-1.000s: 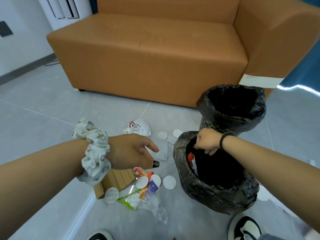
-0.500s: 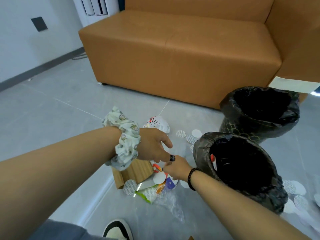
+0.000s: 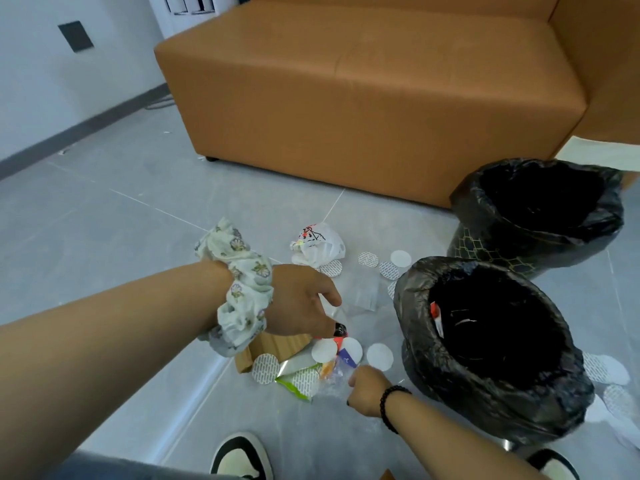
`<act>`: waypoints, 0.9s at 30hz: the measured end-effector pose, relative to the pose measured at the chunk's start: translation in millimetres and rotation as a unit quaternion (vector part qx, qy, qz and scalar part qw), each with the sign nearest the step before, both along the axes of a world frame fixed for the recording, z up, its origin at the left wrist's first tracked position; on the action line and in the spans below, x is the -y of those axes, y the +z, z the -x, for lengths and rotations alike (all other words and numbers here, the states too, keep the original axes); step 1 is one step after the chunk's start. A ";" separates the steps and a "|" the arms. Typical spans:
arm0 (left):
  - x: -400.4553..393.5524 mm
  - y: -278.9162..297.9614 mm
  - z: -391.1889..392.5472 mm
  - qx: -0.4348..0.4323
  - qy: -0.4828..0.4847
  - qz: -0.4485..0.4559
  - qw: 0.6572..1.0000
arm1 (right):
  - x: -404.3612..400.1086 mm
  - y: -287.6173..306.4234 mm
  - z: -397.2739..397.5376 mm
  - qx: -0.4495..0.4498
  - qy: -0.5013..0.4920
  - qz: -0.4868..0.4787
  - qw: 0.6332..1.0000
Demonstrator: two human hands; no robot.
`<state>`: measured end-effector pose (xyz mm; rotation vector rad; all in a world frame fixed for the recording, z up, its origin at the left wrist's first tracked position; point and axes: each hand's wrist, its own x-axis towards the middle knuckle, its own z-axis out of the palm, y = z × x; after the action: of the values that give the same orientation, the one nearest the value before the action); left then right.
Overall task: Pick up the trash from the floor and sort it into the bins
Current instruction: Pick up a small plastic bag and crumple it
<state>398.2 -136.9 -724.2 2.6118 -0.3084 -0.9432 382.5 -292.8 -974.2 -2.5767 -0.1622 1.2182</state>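
A pile of trash lies on the grey floor: a green wrapper (image 3: 297, 385), a clear plastic wrapper (image 3: 330, 384), white round discs (image 3: 380, 355) and a wooden block (image 3: 277, 345). My right hand (image 3: 364, 389), with a black bead bracelet, is closed on the clear plastic wrapper at the pile's near edge. My left hand (image 3: 304, 299), a floral scrunchie on its wrist, hovers over the pile with fingers loosely apart and holds nothing that I can see. Two bins lined with black bags stand at the right: the near bin (image 3: 433, 375) with a red-and-white item inside, and the far bin (image 3: 485, 244).
A white printed plastic bag (image 3: 317, 244) and more discs (image 3: 367, 259) lie beyond the pile, with a clear sheet (image 3: 363, 292) between. Further discs (image 3: 606, 370) lie right of the near bin. An orange sofa (image 3: 346, 98) stands behind. My shoes (image 3: 242, 455) are at the bottom edge.
My right hand left the near bin's rim, came down to the floor pile and closed on the clear plastic wrapper. My left hand stayed over the pile. The view shifted left.
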 end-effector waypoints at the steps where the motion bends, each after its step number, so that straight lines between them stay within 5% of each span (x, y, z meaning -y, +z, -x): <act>1: 0.0 0.2 -0.2 0.006 -0.004 -0.006 1.000 | -0.1 11.4 -6.2 0.014 0.009 -0.001 1.000; 6: -0.9 2.7 1.4 0.053 -0.025 -0.050 0.997 | 5.1 105.9 -36.2 0.087 0.077 -0.063 0.991; 13: 3.8 19.6 9.0 0.140 -0.041 -0.098 0.984 | 45.5 253.1 -32.0 0.125 -0.025 -0.184 0.975; 20: 17.3 40.6 26.6 0.138 0.020 0.121 0.983 | 83.9 314.0 25.0 0.184 -0.072 -0.262 0.945; 27: 41.2 62.3 43.9 0.231 0.151 0.347 0.896 | 88.3 326.0 46.3 0.276 -0.159 -0.301 0.899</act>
<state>354.3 -178.1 -661.9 2.0761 -0.2761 -0.0515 336.2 -381.1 -648.2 -2.1903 -0.1859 0.2307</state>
